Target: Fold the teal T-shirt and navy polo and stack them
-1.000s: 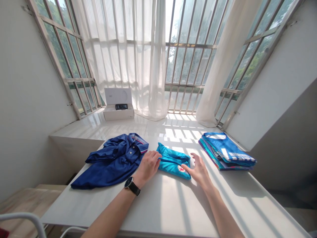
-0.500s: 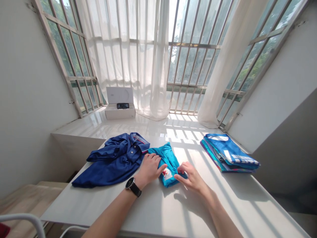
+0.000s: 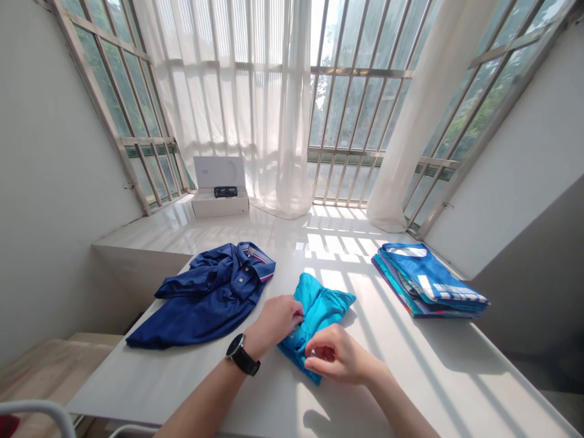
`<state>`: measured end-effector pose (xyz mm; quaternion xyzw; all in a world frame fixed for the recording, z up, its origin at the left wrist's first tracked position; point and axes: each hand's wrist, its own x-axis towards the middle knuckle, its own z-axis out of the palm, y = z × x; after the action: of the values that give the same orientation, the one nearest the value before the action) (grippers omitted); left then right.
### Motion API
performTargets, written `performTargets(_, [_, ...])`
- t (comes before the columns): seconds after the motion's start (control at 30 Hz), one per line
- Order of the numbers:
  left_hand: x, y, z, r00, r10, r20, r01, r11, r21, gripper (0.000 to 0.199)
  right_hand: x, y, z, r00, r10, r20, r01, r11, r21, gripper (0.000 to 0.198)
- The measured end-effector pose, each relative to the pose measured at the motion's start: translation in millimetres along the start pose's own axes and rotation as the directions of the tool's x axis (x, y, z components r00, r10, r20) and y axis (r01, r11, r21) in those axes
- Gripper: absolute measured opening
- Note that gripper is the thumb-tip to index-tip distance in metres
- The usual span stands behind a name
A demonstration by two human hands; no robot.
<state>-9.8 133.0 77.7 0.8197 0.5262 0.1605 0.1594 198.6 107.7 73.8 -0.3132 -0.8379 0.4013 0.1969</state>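
Observation:
A small bundle of shiny teal fabric, a folded garment (image 3: 319, 301), lies on the white table in front of me, its corners sticking out. My left hand (image 3: 276, 322), with a black watch (image 3: 243, 354) on the wrist, has its fingers curled onto the garment's left edge. At the near right edge, my right hand (image 3: 337, 356) pinches the same cloth between thumb and fingers. A tiny light spot shows at its fingertips, too small to identify. To the left lies a navy polo shirt (image 3: 205, 304), loosely spread, collar toward the window.
On the table's right sits a stack of folded clothes (image 3: 429, 280), a blue and white one on top. An open white box (image 3: 219, 207) with a dark device (image 3: 225, 191) stands on the sill. Curtains (image 3: 287, 121) hang before the barred window. A chair rail (image 3: 41, 409) is at lower left.
The teal garment has been turned, so its printed side no longer shows and a corner points right. Both hands have closed on the cloth; my right hand has moved nearer me.

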Motion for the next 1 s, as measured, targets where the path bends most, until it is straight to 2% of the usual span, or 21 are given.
performTargets(0.07, [-1.7,5.3,-4.2,1.0,0.023,0.006,-0.023,0.998,0.051,0.032,1.2,-1.9,6.9,0.998,-0.065,0.013,0.064,0.998,0.017,0.019])
performTargets(0.13, [-3.4,10.7,-8.4,0.999,0.043,0.008,-0.044,0.995,0.092,0.04,2.1,-2.0,13.6,0.99,-0.139,0.003,0.139,0.99,0.011,0.031])
performTargets(0.23, [-6.2,14.7,-9.4,0.996,0.085,0.002,-0.085,0.992,0.091,0.035,2.6,-0.2,21.2,0.981,-0.191,-0.016,0.191,0.982,-0.006,0.04])
performTargets(0.33, [-8.4,11.5,-1.8,0.991,0.128,-0.029,-0.125,0.989,0.077,0.031,3.1,2.5,22.2,0.968,-0.246,-0.05,0.246,0.969,0.002,0.029])
performTargets(0.4, [-8.1,6.6,6.2,0.989,0.138,-0.045,-0.133,0.986,0.099,0.033,3.6,5.4,17.0,0.956,-0.263,-0.133,0.26,0.965,-0.04,0.021])
performTargets(0.47, [-5.2,0.5,14.1,0.988,0.148,-0.046,-0.141,0.982,0.126,0.034,4.0,10.3,7.2,0.942,-0.21,-0.261,0.184,0.975,-0.122,0.024])
performTargets(0.57, [3.1,-8.7,22.3,0.98,0.194,-0.044,-0.187,0.974,0.131,0.036,3.8,22.6,-11.3,0.887,-0.095,-0.451,-0.014,0.973,-0.231,0.026])
performTargets(0.63, [8.9,-13.6,24.2,0.968,0.233,-0.089,-0.222,0.968,0.113,0.038,3.1,33.9,-21.0,0.866,-0.061,-0.497,-0.105,0.949,-0.299,0.024])
performTargets(0.7, [12.9,-16.6,22.8,0.954,0.237,-0.185,-0.222,0.97,0.098,0.042,2.3,46.0,-26.0,0.871,-0.036,-0.49,-0.16,0.922,-0.352,0.026])
performTargets(0.77, [13.9,-18.5,18.2,0.939,0.183,-0.29,-0.164,0.983,0.087,0.044,1.7,57.1,-26.7,0.874,-0.005,-0.486,-0.198,0.909,-0.366,0.029])
performTargets(0.83, [12.3,-20.7,11.3,0.934,0.056,-0.352,-0.043,0.998,0.045,0.039,1.7,65.1,-25.9,0.868,0.025,-0.495,-0.229,0.906,-0.356,0.03])
performTargets(0.87, [10.9,-22.4,7.4,0.937,-0.033,-0.349,0.037,0.999,0.005,0.037,2.1,67.5,-25.8,0.868,0.035,-0.495,-0.239,0.904,-0.355,0.031])
performTargets(0.93, [7.9,-26.6,-0.1,0.938,-0.212,-0.273,0.197,0.977,-0.082,0.038,3.6,69.0,-27.8,0.879,0.048,-0.474,-0.253,0.891,-0.378,0.03])
performTargets(1.0, [6.0,-30.8,-5.6,0.942,-0.295,-0.159,0.276,0.952,-0.132,0.044,6.2,67.0,-32.7,0.907,0.06,-0.418,-0.255,0.866,-0.43,0.03])
